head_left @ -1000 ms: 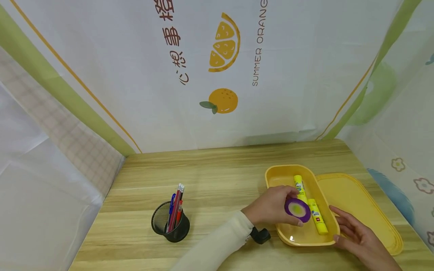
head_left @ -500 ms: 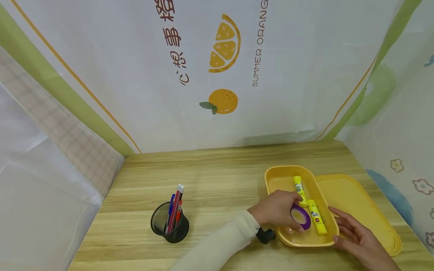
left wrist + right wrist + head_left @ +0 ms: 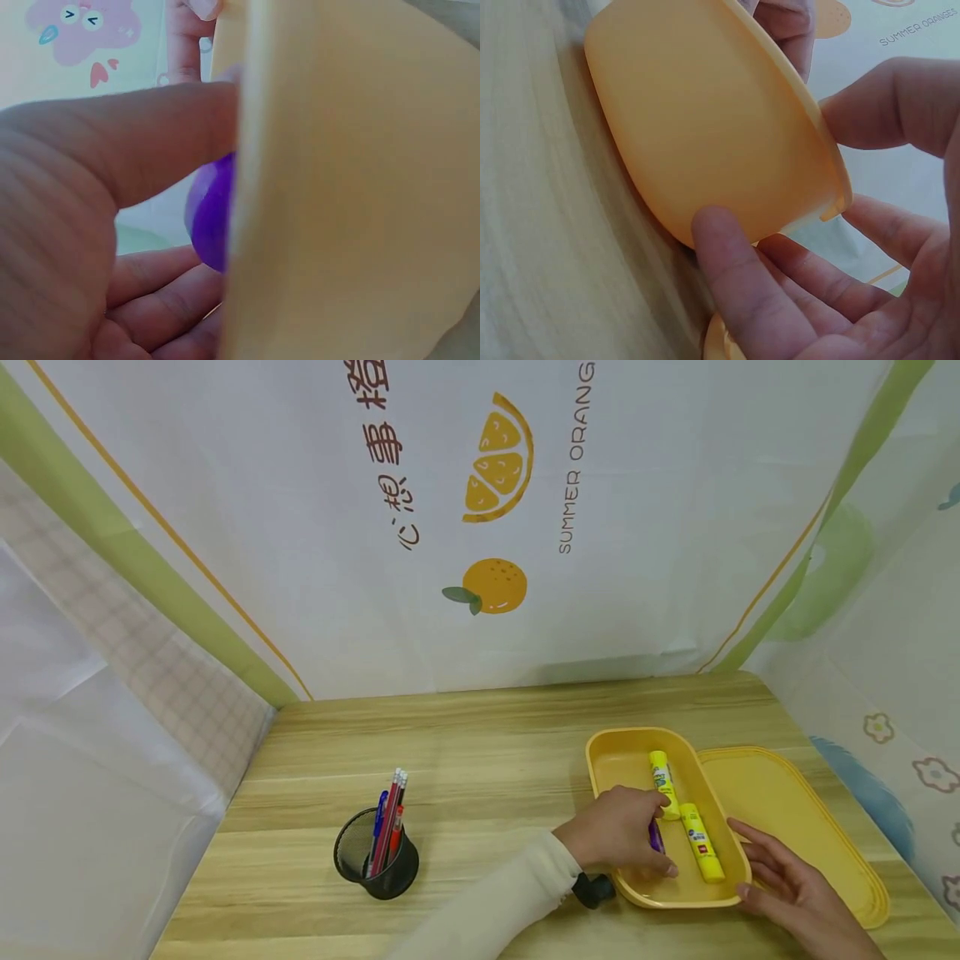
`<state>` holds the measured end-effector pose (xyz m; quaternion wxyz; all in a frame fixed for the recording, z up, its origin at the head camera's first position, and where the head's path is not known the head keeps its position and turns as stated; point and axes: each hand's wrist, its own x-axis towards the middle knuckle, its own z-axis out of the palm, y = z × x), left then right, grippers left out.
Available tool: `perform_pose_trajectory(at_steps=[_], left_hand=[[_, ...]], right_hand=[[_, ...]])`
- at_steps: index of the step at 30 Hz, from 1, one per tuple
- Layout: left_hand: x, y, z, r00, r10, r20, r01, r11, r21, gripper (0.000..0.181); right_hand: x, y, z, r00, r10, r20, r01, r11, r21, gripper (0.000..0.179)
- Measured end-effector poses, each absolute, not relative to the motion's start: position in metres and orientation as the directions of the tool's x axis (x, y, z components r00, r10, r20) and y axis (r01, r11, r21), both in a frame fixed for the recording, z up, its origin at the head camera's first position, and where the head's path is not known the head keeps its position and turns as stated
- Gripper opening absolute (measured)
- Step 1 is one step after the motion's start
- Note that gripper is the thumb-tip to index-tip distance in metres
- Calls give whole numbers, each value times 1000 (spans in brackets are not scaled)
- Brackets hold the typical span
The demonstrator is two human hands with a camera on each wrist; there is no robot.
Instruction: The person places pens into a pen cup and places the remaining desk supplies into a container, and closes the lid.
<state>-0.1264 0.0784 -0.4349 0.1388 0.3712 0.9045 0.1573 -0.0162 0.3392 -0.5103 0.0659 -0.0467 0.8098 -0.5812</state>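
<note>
A yellow plastic box (image 3: 626, 758) stands uncovered at the right of the table. My left hand (image 3: 618, 828) reaches over its near-left rim and holds a purple roll of tape (image 3: 657, 837) on edge inside, low over the floor. In the left wrist view the box wall hides most of the purple roll (image 3: 210, 214). Two yellow glue sticks (image 3: 663, 785) (image 3: 702, 843) lie in the box, right of the roll. My right hand (image 3: 783, 877) grips the box's right corner; the right wrist view has the thumb at the rim and fingers against the outer wall.
A yellow lid (image 3: 795, 827) lies flat to the right of the box, partly behind my right hand. To the left stands a black mesh pen cup (image 3: 392, 868) with pencils and pens. Printed cloth (image 3: 637, 568) hangs behind the wooden table (image 3: 487, 752).
My left hand has shifted slightly right and down into the box. The roll of tape has turned from facing up to nearly edge-on. My right hand stays at the box corner.
</note>
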Motion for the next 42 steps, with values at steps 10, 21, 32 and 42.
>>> perform_pose_trajectory(at_steps=[10, 21, 32, 42], left_hand=[[-127, 76, -438, -684, 718, -129, 621, 666, 413, 77], [-129, 73, -438, -674, 731, -108, 612, 634, 473, 72], [-131, 65, -440, -637, 770, -34, 608, 529, 592, 62], [-128, 57, -443, -650, 744, 155, 608, 386, 694, 44]], right_hand=[[-16, 338, -510, -988, -135, -73, 25, 326, -945, 68], [-16, 338, -509, -987, -137, -89, 40, 323, -946, 68], [-17, 340, -511, -985, -163, -46, -9, 323, -946, 67], [-14, 337, -505, -992, -129, 7, -58, 394, -917, 68]])
